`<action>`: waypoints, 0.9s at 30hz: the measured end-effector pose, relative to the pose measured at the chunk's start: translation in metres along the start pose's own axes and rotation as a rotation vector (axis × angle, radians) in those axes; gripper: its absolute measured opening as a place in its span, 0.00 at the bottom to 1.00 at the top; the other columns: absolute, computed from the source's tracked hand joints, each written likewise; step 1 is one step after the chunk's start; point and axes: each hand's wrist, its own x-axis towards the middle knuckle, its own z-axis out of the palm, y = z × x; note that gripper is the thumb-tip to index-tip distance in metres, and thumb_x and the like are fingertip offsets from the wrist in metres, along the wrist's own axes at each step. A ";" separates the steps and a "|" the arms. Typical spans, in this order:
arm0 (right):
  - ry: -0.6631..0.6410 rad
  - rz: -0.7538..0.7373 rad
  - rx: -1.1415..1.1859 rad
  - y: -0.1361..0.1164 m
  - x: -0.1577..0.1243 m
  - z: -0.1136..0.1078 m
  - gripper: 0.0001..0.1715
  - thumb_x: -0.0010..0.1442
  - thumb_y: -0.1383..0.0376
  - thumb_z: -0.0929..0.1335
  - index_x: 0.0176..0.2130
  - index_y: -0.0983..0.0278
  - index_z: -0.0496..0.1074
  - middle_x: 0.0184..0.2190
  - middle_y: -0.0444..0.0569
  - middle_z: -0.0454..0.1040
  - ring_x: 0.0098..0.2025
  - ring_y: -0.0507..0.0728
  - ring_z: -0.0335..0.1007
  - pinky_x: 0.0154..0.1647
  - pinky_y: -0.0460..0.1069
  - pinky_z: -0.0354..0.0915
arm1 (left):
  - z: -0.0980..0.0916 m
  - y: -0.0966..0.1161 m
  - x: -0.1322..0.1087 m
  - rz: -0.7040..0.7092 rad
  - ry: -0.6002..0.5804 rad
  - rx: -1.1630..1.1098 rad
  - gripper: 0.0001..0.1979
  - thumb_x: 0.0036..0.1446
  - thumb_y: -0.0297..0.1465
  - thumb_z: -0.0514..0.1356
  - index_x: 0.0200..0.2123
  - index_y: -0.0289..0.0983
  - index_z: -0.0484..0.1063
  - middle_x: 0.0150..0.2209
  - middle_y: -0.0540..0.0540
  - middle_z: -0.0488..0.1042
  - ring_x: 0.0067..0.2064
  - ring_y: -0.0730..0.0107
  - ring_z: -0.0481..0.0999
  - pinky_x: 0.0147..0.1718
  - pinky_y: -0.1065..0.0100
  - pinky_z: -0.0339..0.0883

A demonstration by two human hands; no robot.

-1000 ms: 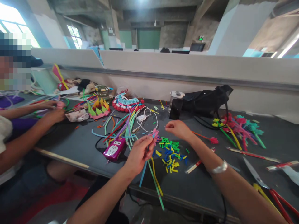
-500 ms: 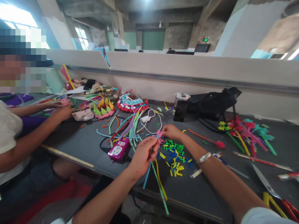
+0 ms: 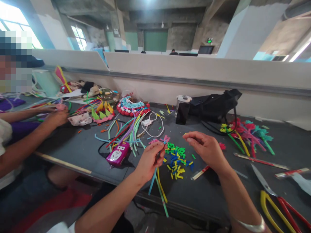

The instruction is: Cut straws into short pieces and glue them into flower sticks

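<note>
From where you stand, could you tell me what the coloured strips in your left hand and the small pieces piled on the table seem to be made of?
The strips in the left hand look like soft matte foam or plastic: they hang down in gentle bends without a crease. The small pieces look like the same stuff cut short: same flat colours, blunt ends. The table top looks like dark matte felt or rubber; I cannot tell which.

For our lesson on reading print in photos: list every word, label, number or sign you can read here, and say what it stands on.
No text can be read as words.
Green sign on the far wall: lit, too small to read.
Pink power strip on the table: white socket faces, no legible print.
Dark phone leaning by the jar: blank.
Left hand holds straws, right hand is nearby: no print.
</note>
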 end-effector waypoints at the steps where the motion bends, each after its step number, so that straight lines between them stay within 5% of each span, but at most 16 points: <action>1: 0.004 0.049 0.091 -0.003 -0.007 -0.003 0.14 0.59 0.58 0.66 0.40 0.62 0.77 0.30 0.45 0.76 0.25 0.50 0.68 0.24 0.45 0.62 | 0.001 -0.001 0.001 -0.004 0.000 0.004 0.13 0.52 0.40 0.63 0.30 0.34 0.70 0.19 0.56 0.60 0.16 0.85 0.53 0.15 0.76 0.39; 4: -0.048 0.138 0.292 -0.009 -0.019 -0.004 0.17 0.57 0.55 0.69 0.42 0.63 0.76 0.27 0.43 0.74 0.17 0.46 0.59 0.18 0.44 0.58 | 0.005 -0.003 0.003 0.004 0.004 0.014 0.13 0.52 0.39 0.63 0.30 0.34 0.70 0.19 0.56 0.60 0.16 0.84 0.53 0.15 0.76 0.40; 7: -0.081 0.139 0.341 -0.008 -0.023 -0.001 0.17 0.55 0.56 0.71 0.41 0.64 0.75 0.28 0.44 0.75 0.19 0.48 0.64 0.21 0.45 0.64 | 0.008 -0.006 0.005 0.010 0.010 0.026 0.12 0.53 0.38 0.63 0.30 0.34 0.70 0.20 0.56 0.60 0.17 0.84 0.53 0.15 0.76 0.40; 12: -0.047 0.110 0.174 0.005 -0.027 0.000 0.12 0.58 0.59 0.69 0.38 0.63 0.77 0.27 0.45 0.76 0.24 0.51 0.68 0.21 0.45 0.62 | 0.012 -0.013 0.007 -0.011 -0.004 0.049 0.12 0.53 0.39 0.63 0.30 0.34 0.69 0.19 0.56 0.60 0.16 0.85 0.53 0.15 0.76 0.40; 21: -0.013 -0.204 -0.092 0.000 -0.024 -0.004 0.13 0.62 0.67 0.63 0.37 0.59 0.77 0.36 0.48 0.75 0.39 0.55 0.72 0.39 0.48 0.67 | 0.020 -0.016 0.005 0.004 0.000 0.115 0.14 0.50 0.39 0.64 0.28 0.35 0.68 0.19 0.56 0.61 0.16 0.85 0.53 0.14 0.76 0.39; 27: 0.027 -0.139 -0.093 -0.001 -0.026 0.008 0.10 0.59 0.67 0.67 0.43 0.60 0.71 0.35 0.45 0.75 0.37 0.54 0.72 0.39 0.48 0.66 | 0.018 -0.019 0.005 0.039 -0.021 0.157 0.13 0.53 0.40 0.63 0.27 0.35 0.68 0.18 0.56 0.58 0.16 0.83 0.52 0.14 0.75 0.39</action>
